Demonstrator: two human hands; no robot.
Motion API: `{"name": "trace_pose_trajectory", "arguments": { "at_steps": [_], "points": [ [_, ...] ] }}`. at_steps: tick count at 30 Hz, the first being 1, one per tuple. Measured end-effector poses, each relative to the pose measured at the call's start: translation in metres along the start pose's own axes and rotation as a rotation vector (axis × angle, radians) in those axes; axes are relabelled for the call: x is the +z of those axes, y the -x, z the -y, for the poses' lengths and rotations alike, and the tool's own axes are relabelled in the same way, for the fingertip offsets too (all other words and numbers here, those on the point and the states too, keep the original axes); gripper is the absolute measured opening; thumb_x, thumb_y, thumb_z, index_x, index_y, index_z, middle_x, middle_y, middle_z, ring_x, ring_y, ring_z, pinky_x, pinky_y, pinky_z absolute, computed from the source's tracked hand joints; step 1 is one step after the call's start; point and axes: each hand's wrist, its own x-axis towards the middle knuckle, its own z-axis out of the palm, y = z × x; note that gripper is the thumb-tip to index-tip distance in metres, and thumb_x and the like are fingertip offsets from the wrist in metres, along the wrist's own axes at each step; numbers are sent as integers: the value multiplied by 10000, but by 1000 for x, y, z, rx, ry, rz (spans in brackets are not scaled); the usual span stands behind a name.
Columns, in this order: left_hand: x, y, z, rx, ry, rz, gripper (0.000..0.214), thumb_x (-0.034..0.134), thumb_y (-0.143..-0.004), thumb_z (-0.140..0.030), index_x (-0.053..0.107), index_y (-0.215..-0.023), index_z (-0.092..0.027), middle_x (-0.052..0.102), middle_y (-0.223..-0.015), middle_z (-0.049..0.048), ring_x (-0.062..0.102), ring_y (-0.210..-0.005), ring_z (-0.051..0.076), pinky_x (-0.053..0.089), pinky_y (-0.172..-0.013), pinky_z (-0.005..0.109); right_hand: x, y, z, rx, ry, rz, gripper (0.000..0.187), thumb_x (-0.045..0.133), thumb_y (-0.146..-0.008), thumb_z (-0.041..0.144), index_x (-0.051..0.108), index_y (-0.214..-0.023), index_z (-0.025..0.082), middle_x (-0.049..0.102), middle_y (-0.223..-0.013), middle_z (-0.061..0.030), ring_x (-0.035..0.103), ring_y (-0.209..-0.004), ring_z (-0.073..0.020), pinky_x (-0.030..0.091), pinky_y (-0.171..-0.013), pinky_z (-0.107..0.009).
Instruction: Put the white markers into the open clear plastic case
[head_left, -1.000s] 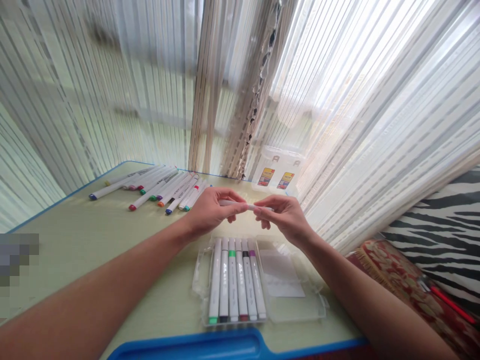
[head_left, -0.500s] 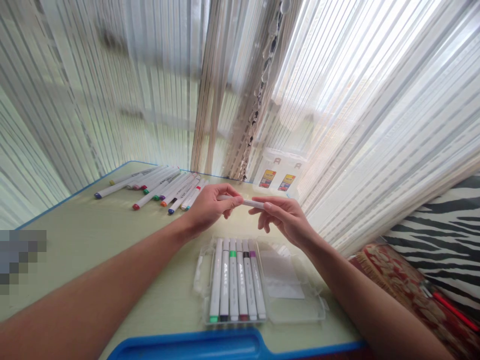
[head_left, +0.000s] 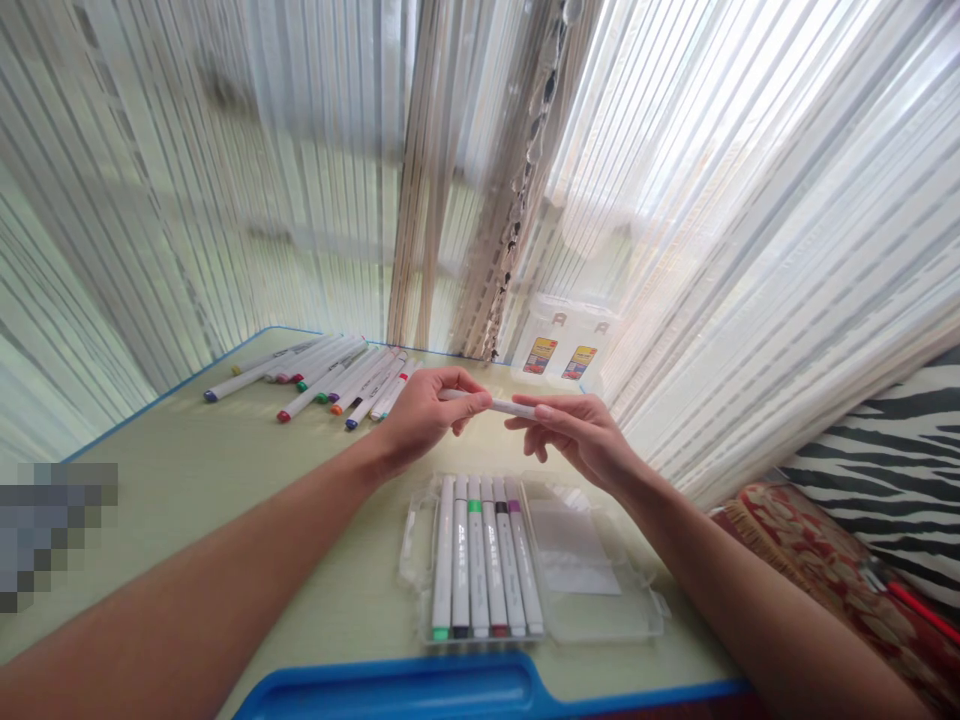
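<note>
A white marker is held level above the table between my two hands. My left hand is closed round its left end, thumb pressed along it. The fingers of my right hand pinch its right end, with the lower fingers loosely curled. Each end of the marker is partly covered by fingers. Below my hands lies an open clear plastic case. Several white markers stand side by side in its left half; a white paper slip shows in its right half.
Loose markers with coloured ends lie in a heap at the table's back left. Two clear cases with labels stand by the curtain. A blue tray edge borders the front. A zebra-striped cloth is on the right.
The whole view has shifted slightly, so things appear a little further right. Both hands keep the same hold on the marker.
</note>
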Motion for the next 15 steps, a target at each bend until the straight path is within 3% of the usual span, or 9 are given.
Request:
{"name": "trace_pose_trajectory", "arguments": {
  "at_steps": [6, 10, 15],
  "points": [
    [1, 2, -3, 4, -39, 13, 238, 741, -757, -332, 633, -729, -123, 535, -498, -20, 461, -484, 92, 325, -505, 232, 1, -2, 1, 71, -61, 6, 264, 697, -870, 355, 767, -1016, 147, 779, -894, -137, 708, -605, -162, 504, -502, -230],
    [2, 2, -3, -6, -70, 16, 224, 725, -782, -324, 638, -744, -121, 539, -499, -21, 472, -477, 93, 338, -500, 230, 2, -4, -2, 14, 27, -48, 242, 711, -860, 367, 768, -921, 140, 773, -819, -103, 679, -559, -133, 506, -494, -222],
    [2, 0, 0, -16, -36, 9, 247, 722, -795, -345, 650, -775, -109, 550, -518, -18, 490, -470, 92, 374, -487, 226, 2, -5, -4, -76, 169, -112, 267, 769, -806, 337, 758, -996, 149, 771, -827, -94, 664, -542, -129, 505, -460, -229]
  ]
}}
